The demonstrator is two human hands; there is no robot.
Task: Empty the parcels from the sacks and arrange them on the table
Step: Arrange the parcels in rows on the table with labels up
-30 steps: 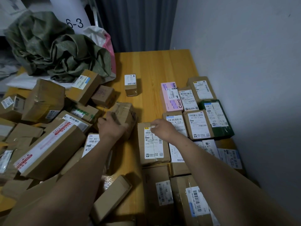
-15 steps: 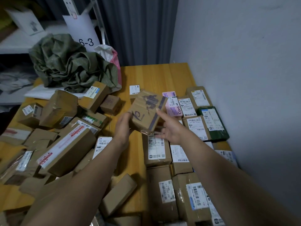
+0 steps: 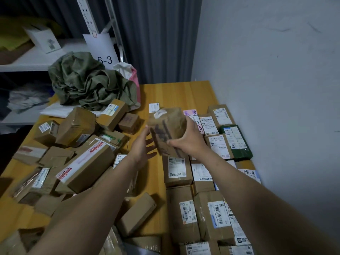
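Note:
A brown cardboard parcel (image 3: 166,128) with dark tape marks and a small white label hangs above the middle of the wooden table (image 3: 176,92). My right hand (image 3: 189,139) grips its right and lower side. My left hand (image 3: 142,147) is just left of it, fingers spread, fingertips touching its lower left edge. On the right, labelled parcels lie in tidy rows (image 3: 219,146), among them a green one (image 3: 237,141) and a pink one (image 3: 196,118). A loose heap of brown parcels (image 3: 82,162) covers the left side. A crumpled green sack (image 3: 88,83) lies at the back left.
A small box with a white label (image 3: 154,107) stands alone behind the held parcel. A white-and-pink bag (image 3: 131,74) rests beside the sack. A grey wall (image 3: 266,70) borders the table on the right. White shelving (image 3: 36,59) and a "6-3" sign (image 3: 104,52) stand behind.
The parcel was lifted from the heap with my left hand, my right hand left the rows and took it. It has turned, and my left hand has loosened to an open palm.

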